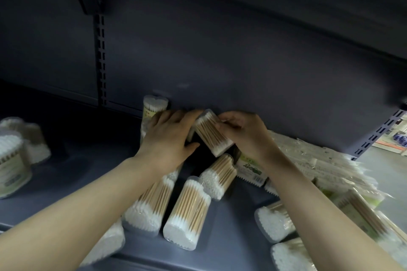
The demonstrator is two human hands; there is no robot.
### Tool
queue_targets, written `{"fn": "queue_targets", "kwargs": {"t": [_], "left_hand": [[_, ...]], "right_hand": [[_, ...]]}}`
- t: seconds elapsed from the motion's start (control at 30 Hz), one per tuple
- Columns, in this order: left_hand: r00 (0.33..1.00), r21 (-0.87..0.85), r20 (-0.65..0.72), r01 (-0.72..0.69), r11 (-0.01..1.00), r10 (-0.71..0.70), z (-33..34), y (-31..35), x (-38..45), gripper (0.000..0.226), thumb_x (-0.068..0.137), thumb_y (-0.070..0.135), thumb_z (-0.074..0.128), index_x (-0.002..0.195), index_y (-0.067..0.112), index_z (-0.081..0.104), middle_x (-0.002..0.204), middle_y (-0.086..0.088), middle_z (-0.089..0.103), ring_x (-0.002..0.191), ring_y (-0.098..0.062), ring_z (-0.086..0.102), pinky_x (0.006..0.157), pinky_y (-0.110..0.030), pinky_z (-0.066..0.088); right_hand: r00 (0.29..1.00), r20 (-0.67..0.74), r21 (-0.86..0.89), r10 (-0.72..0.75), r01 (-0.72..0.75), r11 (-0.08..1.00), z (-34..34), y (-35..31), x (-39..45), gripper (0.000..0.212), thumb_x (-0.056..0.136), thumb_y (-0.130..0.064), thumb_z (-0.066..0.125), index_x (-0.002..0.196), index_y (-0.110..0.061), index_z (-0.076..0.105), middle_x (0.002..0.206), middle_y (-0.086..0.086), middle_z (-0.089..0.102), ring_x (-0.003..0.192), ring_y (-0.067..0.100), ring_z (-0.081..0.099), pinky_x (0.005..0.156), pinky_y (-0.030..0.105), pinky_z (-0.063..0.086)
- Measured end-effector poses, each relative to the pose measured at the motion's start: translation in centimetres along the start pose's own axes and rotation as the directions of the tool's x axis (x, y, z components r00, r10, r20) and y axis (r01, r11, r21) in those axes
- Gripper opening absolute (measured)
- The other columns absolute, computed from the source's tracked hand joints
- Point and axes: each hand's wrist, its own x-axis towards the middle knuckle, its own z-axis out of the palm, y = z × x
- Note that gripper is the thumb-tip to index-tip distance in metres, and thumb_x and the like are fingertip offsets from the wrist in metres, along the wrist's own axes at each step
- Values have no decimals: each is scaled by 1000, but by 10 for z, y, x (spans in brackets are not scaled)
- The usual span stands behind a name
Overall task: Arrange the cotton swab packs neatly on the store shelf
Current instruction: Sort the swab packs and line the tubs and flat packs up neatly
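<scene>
Both hands are meeting at the back of the dark grey metal shelf (pixel 231 215). The right hand (pixel 246 133) is pinching a tilted clear plastic pack of wooden-stemmed cotton swabs (pixel 212 135) near its upper end, fingers curled onto it. The left hand (pixel 169 138) is lying beside the pack with straight fingers touching its side — the thumb spread below. Similar packs (pixel 187 211) are lying loose underneath, one upright pack (pixel 154 106) standing against the back wall.

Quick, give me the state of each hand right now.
Left hand: fingers straight, resting against the tilted cotton swab pack, open.
Right hand: fingers curled, pinching the same pack.
</scene>
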Motion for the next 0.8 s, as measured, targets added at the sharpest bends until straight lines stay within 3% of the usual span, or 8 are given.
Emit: {"fn": "queue_targets", "kwargs": {"t": [0.13,0.23,0.33,0.47,0.53,0.6,0.7,0.8], "left_hand": [[991,59,-77,-103,993,107,4,-2,4,60,68,28,80,123,19,59,106,-8,66,101,-36,58,90,-46,41],[977,132,-119,-160,978,176,9,-6,8,58,55,28,88,107,13,68,85,-9,69,78,-35,65,77,-50,49],[974,140,-132,-166,976,184,9,-6,10,47,63,35,74,104,12,69,81,-8,70,75,-34,66,75,-50,50],[992,79,-71,-96,992,102,3,2,11,51,83,49,50,124,19,58,108,-6,67,104,-33,58,92,-43,39],[998,95,-33,-57,994,61,7,3,12,56,90,54,39,139,26,41,130,1,54,124,-24,42,101,-35,24],[999,82,-9,-36,996,37,7,6,12,62,89,60,28,141,26,36,135,2,49,126,-21,38,102,-32,22],[998,36,43,-40,999,38,11,10,14,54,94,49,33,142,25,34,137,1,47,127,-22,37,104,-32,25],[997,-7,57,-41,999,42,12,12,14,56,94,54,29,140,24,37,135,-2,50,126,-24,39,106,-36,27]], "right_hand": [[1000,-8,66,22,-21,998,-3,0,0,8,81,-19,70,88,-21,66,90,-1,70,88,10,65,86,29,51],[999,-8,83,40,-39,996,-5,-1,-1,9,80,-19,70,83,-24,63,88,-1,70,86,11,66,84,29,51],[1000,20,70,14,-15,997,-11,-3,-3,6,85,-18,64,86,-24,65,86,-6,69,87,8,65,83,26,51],[999,22,98,-27,25,995,-24,-5,-7,16,90,-10,55,97,-17,67,89,-8,65,83,-3,60,75,8,45],[999,34,182,-4,-2,983,-30,-5,-12,20,91,-7,52,97,-22,64,90,-11,64,87,-1,59,79,14,46],[998,62,289,19,-36,957,-36,-5,-17,23,90,-5,49,100,-22,62,96,-2,63,93,10,57,84,25,48],[993,108,232,-37,11,973,-45,-3,-24,33,79,-14,52,110,-25,57,104,-1,62,96,9,59,85,22,48],[983,177,261,-56,8,965,-50,0,-27,51,83,12,51,121,-23,48,112,-7,55,96,3,59,81,15,47]]}}
